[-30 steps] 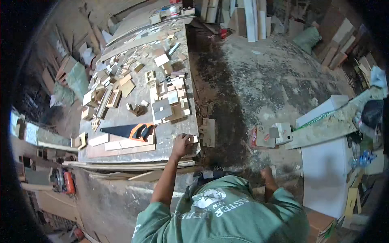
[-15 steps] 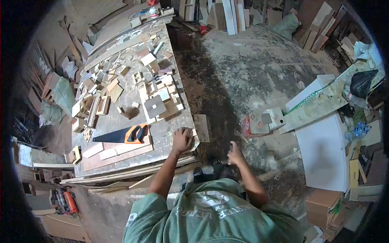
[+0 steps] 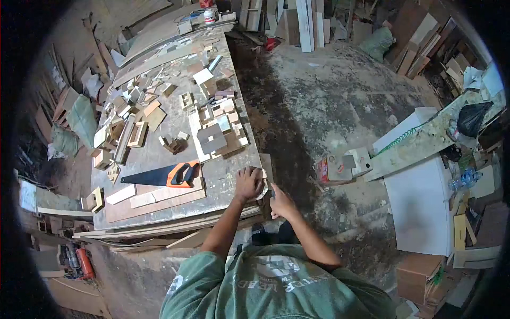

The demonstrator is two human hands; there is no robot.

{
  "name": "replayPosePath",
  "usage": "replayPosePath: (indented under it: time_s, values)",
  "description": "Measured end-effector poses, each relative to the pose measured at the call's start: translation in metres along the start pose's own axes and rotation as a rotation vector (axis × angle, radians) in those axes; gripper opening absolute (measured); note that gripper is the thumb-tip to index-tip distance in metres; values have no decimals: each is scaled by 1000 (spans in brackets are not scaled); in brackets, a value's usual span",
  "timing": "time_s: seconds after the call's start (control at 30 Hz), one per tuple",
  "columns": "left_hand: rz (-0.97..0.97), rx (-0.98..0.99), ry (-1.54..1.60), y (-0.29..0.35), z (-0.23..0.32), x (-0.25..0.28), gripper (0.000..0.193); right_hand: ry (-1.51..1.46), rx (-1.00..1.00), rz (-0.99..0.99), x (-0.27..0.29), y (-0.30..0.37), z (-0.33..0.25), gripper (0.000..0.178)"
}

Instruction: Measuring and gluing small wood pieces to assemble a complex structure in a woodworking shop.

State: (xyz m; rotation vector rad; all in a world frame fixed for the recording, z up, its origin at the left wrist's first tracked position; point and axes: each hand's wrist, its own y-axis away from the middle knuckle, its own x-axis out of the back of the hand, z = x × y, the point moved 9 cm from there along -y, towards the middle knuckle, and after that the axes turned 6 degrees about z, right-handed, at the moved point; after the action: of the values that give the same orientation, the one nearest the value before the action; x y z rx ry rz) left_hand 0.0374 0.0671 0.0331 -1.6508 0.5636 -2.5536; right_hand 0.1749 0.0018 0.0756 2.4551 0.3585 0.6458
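Right hand point(image 3: 282, 203) has moved since the earlier frame: from clear of the counter point(image 3: 222, 183) to its near right corner, just beside the left hand point(image 3: 249, 183). Its fingers are closed on a thin dark tool point(image 3: 273, 192), whose visible long axis points away from the person. Left fingers are bent over the corner, at a small pale wood piece point(image 3: 264, 174); the hand covers most of it, so its long axis and the grip cannot be told. Printed pale lettering marks the green shirt point(image 3: 276, 303); neither tool nor wood piece shows readable writing.
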Motion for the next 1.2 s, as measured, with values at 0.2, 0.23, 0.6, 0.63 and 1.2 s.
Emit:
replayPosePath:
  time_s: [0.2, 0.23, 0.6, 0.63, 1.2]
  values:
    - [39, 8, -8, 3, -10, -6, 49, 21, 39, -39, -9, 5, -26, 64]
    - [34, 1, -3, 0, -6, -6, 49, 17, 33, -33, -10, 1, -22, 64]
    - [50, -4, 99, -1, -7, -1, 49, 167, 19, -72, -3, 14, -32, 64]
    - [43, -7, 102, -1, -6, -2, 49, 167, 17, -72, 0, 16, -34, 64]
    - [15, -33, 25, -2, -1, -3, 51, 125, 39, -77, 7, 28, -49, 57]
